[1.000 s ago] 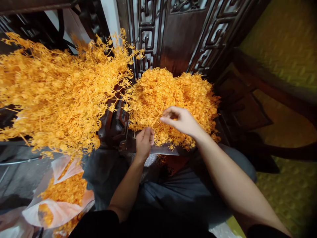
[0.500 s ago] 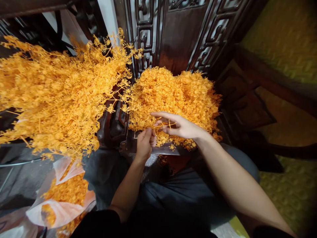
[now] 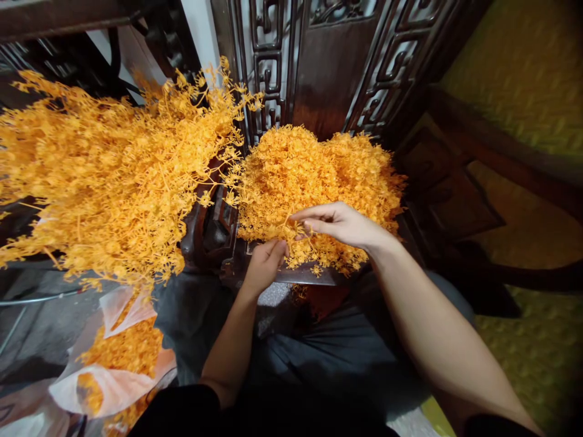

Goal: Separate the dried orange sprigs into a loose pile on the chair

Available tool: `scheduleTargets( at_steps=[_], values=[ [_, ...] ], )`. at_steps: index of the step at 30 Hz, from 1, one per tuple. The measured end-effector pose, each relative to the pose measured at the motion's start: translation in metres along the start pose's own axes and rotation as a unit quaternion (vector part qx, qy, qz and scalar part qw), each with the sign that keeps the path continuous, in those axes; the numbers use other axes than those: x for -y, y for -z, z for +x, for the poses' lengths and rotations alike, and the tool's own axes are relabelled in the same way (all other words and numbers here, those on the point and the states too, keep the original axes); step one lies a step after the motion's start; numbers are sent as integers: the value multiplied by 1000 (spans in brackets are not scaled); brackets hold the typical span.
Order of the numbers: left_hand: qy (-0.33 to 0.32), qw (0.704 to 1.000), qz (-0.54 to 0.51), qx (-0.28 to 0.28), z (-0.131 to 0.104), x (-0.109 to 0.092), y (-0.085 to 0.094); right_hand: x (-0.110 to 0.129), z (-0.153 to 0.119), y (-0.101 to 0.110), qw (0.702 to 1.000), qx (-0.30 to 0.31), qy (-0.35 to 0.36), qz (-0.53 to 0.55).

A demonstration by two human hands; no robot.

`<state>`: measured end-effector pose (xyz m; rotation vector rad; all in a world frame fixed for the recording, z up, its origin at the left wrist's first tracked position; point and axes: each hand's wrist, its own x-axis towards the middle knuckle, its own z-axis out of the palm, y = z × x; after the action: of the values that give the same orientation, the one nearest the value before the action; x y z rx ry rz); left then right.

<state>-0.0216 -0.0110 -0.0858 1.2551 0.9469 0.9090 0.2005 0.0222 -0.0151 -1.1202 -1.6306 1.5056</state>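
Left hand (image 3: 266, 266) pinches an orange sprig (image 3: 302, 233) over the orange heap's (image 3: 314, 164) front edge, can't tell if right hand (image 3: 348, 226) beside it grips too; snagging on the heap could snap it.

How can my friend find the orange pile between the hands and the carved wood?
Look for the big, dark carved panel at the top. Below it, on a dark wooden seat, sits the orange pile. It's rounded and compact, unlike the wider, sprawling orange heap on the picture's left.
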Motion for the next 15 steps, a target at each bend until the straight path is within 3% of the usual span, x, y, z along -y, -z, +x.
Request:
scheduleTargets(
  at_steps=[5,12,15],
  values=[
    [-48,989,138,-14,-4,-8,4,-4,4,-6,995,-13,8,-100],
    [-32,994,84,-57,2,-5,0,3,7,-14,977,-146,48,-144],
    [-23,996,49,-73,4,-2,2,2,4,0,970,-200,59,-125]
  ],
)
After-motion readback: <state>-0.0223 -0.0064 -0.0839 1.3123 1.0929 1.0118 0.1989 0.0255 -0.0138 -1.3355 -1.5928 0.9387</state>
